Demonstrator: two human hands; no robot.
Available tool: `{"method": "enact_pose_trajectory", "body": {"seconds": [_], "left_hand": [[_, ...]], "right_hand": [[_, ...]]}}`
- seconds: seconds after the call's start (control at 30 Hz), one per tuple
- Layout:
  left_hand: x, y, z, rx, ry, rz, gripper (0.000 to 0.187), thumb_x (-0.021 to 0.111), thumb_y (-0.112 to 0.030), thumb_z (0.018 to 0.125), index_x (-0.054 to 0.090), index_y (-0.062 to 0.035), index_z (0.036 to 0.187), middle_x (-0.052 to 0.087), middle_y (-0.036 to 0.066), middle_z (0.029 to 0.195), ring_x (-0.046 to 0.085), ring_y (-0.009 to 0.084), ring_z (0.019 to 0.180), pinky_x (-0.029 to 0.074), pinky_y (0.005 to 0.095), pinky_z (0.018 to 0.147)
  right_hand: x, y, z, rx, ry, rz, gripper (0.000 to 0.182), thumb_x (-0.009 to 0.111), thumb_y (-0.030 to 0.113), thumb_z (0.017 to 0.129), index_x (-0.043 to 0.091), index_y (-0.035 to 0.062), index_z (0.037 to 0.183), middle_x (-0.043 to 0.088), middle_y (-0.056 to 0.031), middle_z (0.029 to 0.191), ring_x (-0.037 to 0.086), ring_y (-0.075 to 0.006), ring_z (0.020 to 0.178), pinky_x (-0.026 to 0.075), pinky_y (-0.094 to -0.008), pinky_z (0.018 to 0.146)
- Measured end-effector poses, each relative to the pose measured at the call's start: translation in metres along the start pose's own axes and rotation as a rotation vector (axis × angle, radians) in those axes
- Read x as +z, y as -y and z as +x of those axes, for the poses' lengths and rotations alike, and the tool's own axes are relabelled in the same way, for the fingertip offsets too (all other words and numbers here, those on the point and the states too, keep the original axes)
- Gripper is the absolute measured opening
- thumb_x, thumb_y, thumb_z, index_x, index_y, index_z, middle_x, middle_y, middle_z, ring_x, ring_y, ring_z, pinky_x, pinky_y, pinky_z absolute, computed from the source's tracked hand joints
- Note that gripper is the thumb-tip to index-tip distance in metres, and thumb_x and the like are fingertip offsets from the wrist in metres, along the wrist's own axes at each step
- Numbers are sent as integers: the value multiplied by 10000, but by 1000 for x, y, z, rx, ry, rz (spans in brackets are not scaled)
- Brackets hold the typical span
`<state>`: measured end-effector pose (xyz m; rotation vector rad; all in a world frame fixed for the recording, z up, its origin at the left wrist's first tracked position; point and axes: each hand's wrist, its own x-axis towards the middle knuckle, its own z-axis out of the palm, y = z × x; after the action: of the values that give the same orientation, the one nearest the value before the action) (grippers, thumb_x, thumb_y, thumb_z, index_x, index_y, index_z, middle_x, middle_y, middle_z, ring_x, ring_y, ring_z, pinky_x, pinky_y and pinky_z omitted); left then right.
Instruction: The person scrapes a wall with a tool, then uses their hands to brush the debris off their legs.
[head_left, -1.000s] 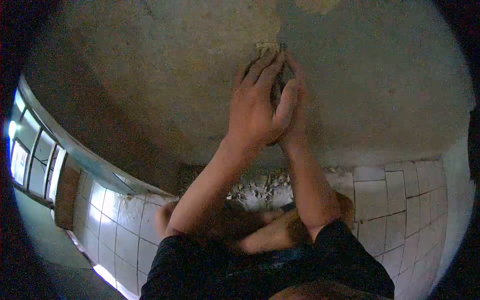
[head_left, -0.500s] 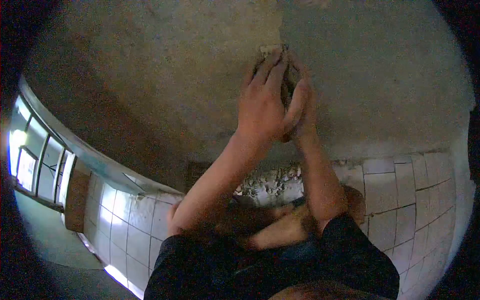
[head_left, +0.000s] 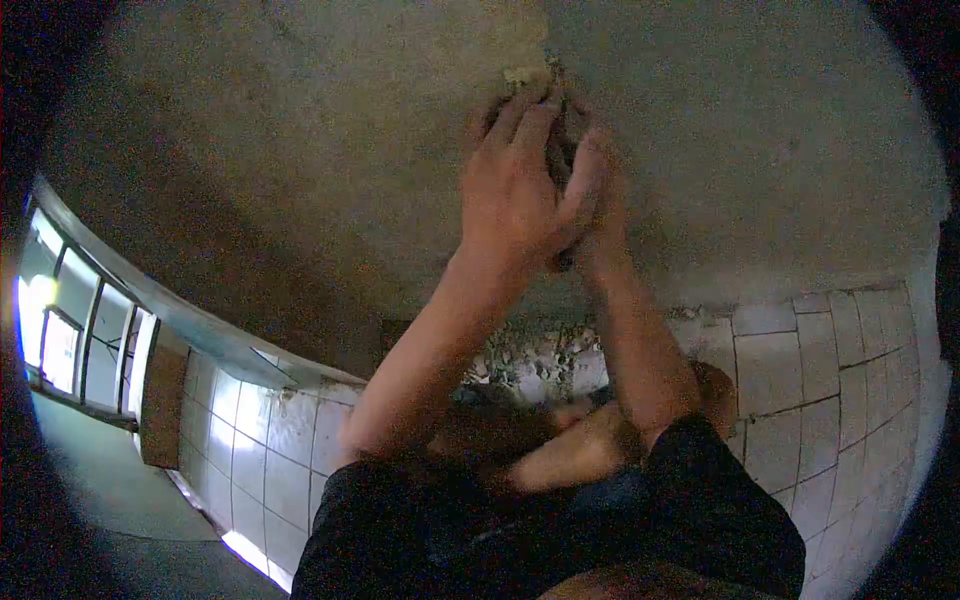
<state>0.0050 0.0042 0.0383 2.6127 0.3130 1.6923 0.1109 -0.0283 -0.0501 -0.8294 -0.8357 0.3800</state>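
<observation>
1. A person's two bare hands come together against a broad, mottled surface. The left hand lies nearer the camera, back turned up, its fingers closed over a pale-edged piece.

2. The right hand sits close beside it, partly covered by the left thumb; whether it also grips the piece cannot be told.

3. The piece peeks out just beyond the left fingertips, touching them. Most of it is hidden beneath the hands, its full shape unclear.

4. Beyond the fingertips, the surface divides into a tan side at left and a greyer side at right.

5. Below the hands, between the forearms, pale flakes lie scattered near the person's bent legs. Dark sleeves cover the upper arms.

6. Pale tiles spread below and right of the hands; well off to their left, a bright window stands.
</observation>
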Motion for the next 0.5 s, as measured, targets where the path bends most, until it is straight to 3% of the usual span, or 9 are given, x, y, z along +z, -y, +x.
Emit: {"method": "enact_pose_trajectory", "body": {"seconds": [0.37, 0.43, 0.47, 0.5], "left_hand": [[1, 0, 10, 11, -51, -58, 477, 624, -351, 858, 633, 66, 1089, 650, 244, 1104, 590, 426, 1064, 372, 477, 1048], [0, 2, 16, -3, -36, -87, 486, 617, -359, 862, 632, 66, 1096, 656, 246, 1088, 595, 430, 1053, 369, 479, 1049], [0, 1, 18, -35, -21, -100, 489, 612, -365, 864, 633, 65, 1096, 657, 247, 1082, 598, 431, 1042, 369, 479, 1049], [1, -1, 18, -71, -5, -114, 492, 607, -370, 866, 634, 63, 1097, 659, 248, 1076, 600, 432, 1031, 369, 478, 1049]], "right_hand": [[-6, 10, 21, -16, -7, -128, 452, 336, 337, 1044, 436, 39, 1370, 515, -103, 1334, 506, -220, 1197, 395, -373, 1036], [10, 58, 24, -136, 310, -281, 461, 342, 352, 1044, 435, 33, 1365, 514, -108, 1330, 508, -220, 1173, 404, -378, 1018], [15, 56, 22, -134, 309, -287, 461, 342, 352, 1044, 435, 33, 1365, 514, -108, 1330, 508, -220, 1173, 404, -378, 1018], [23, 50, 18, -215, 173, -299, 464, 344, 356, 1044, 436, 31, 1362, 518, -113, 1325, 511, -223, 1164, 406, -382, 1009]]}}
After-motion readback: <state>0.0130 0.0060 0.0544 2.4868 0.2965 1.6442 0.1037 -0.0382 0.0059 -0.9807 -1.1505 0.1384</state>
